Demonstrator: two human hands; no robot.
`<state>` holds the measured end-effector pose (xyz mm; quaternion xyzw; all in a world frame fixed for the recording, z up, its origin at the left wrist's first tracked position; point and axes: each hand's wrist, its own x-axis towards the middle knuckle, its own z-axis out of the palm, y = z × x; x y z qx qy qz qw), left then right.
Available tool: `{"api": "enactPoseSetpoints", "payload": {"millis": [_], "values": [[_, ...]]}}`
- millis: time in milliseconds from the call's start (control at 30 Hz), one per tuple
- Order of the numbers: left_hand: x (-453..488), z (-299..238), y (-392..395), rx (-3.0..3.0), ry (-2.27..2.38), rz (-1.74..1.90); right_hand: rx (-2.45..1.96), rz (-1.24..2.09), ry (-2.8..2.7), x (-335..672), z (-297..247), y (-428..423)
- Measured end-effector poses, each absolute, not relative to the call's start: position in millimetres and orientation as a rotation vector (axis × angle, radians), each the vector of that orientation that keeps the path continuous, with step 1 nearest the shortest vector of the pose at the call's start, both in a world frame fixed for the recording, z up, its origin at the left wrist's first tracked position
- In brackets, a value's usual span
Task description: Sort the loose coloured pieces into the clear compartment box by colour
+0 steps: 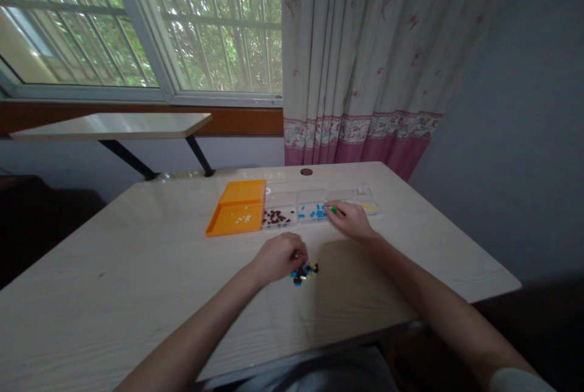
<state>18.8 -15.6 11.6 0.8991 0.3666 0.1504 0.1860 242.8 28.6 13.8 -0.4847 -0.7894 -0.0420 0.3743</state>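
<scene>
Right of center, the right hand [350, 219] has its grip pinched on a green piece [334, 210], just beside blue pieces [320, 214] in a clear tray. At center, the left hand [280, 257] curls its grip over a mixed pile [305, 272] on the counter [182, 294]; whether it holds anything, I cannot tell. Above it, brown pieces [275, 217] adjoin an orange case [223, 223].
</scene>
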Motion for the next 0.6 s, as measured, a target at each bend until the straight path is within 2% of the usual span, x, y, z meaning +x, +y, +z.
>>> {"api": "enactPoseSetpoints", "payload": {"millis": [333,600], "values": [[5,22,-12,2.505,1.076,0.457,-1.473,-0.01,-2.115,247,5,37],[9,24,-15,2.597,1.033,0.33,-1.41,0.083,-2.217,237,9,26]]}}
